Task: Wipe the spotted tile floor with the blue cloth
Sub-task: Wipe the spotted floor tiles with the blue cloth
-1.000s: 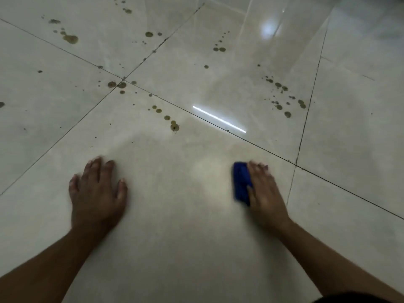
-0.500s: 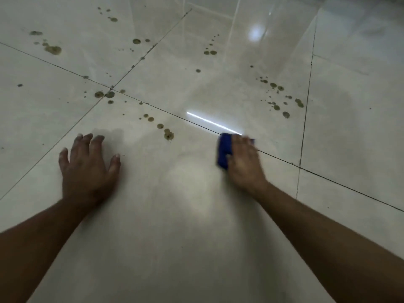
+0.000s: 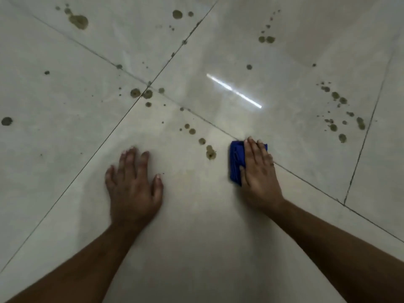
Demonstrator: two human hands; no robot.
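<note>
Pale, glossy tile floor [image 3: 65,132] fills our view as we look down at our two bare arms reaching forward. Our right hand [image 3: 259,171] lies flat on a folded blue cloth [image 3: 236,162], palm down and fingers stretched forward, pressing the cloth to the floor rather than clenching it; blue shows along the hand's left side and a little past the fingertips. The cloth sits right at a dark grout line [image 3: 306,180] that runs diagonally across the floor. Just to the left of the cloth, close but not touching it, is a brownish spot [image 3: 210,152], the nearest of a short trail of spots leading away up and to the left. Our left hand [image 3: 133,186] rests open on the bare tile, fingers spread, holding nothing, well apart from the cloth. More brown spots are scattered farther out: a cluster where four tiles meet [image 3: 142,93], a large blotch at upper left [image 3: 78,21], and a sprinkling on the right [image 3: 341,114]. A bright white streak of reflected light [image 3: 234,90] crosses the tile ahead of the cloth.
</note>
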